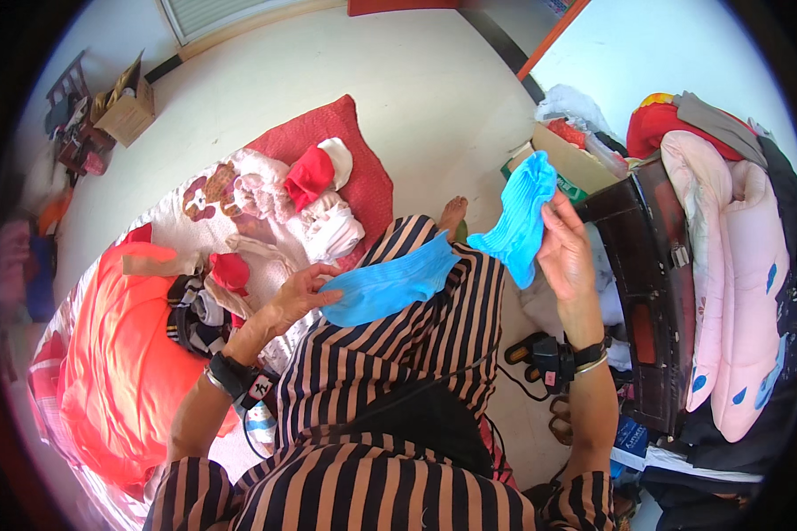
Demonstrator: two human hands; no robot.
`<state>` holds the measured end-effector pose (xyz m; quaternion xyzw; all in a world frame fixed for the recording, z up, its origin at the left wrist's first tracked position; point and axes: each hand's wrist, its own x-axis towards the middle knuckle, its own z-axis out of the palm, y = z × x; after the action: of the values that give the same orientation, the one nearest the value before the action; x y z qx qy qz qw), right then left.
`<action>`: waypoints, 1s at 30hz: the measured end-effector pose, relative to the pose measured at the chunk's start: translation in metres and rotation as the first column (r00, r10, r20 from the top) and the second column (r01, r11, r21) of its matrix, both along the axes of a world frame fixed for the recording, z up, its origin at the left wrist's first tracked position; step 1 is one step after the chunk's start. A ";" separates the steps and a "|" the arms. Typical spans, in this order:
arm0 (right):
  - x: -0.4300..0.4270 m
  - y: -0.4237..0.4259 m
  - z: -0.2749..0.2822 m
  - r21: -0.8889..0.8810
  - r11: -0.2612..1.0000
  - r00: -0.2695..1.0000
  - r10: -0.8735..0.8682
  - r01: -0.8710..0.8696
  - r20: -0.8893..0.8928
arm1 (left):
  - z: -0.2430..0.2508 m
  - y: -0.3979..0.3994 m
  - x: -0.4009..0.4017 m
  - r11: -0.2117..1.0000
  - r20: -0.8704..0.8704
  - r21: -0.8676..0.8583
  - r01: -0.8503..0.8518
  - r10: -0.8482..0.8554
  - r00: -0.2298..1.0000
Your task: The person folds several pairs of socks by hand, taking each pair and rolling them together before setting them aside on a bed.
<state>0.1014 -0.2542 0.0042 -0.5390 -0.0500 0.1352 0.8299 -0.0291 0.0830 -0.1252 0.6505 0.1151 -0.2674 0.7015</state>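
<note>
Over my lap, my left hand (305, 293) pinches a light blue ribbed sock (388, 282) near one end, and the sock stretches out to the right above the striped trousers (352, 362). My right hand (564, 242) is raised further right and grips a second blue ribbed sock (517, 212), which is partly crumpled and hangs beside the thumb. The two socks are apart, with a small gap between them. To the left, balled red and white socks (309, 178) lie on a red cushion (368, 159), and a heap of dark striped socks (196, 315) rests on the bedding.
Orange-red cloth (129, 372) is piled at the left. On the right stands a dark wooden cabinet (657, 299) with pink padded bedding (744, 265) over it. A cardboard box (551, 156) of bagged items sits behind. Another cardboard box (127, 118) is at the far left wall.
</note>
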 end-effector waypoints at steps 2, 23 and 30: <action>-0.010 0.017 0.008 -0.078 0.997 0.992 -0.016 0.027 0.129 | 0.003 0.003 -0.007 0.994 -0.013 -0.109 -0.024 0.022 1.000; -0.089 0.120 -0.092 -0.909 0.349 0.249 0.924 -0.229 0.292 | 0.021 -0.011 -0.038 0.950 0.214 0.295 -0.105 0.041 0.976; -0.052 0.052 -0.079 -0.968 0.185 0.616 0.787 -0.171 0.041 | 0.026 -0.022 -0.046 0.758 0.552 0.595 -0.268 -0.143 0.822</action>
<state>0.0494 -0.2025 -0.0752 -0.8586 -0.3773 0.2492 0.2416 -0.0752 0.0612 -0.0987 0.8967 0.0101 0.0195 0.4422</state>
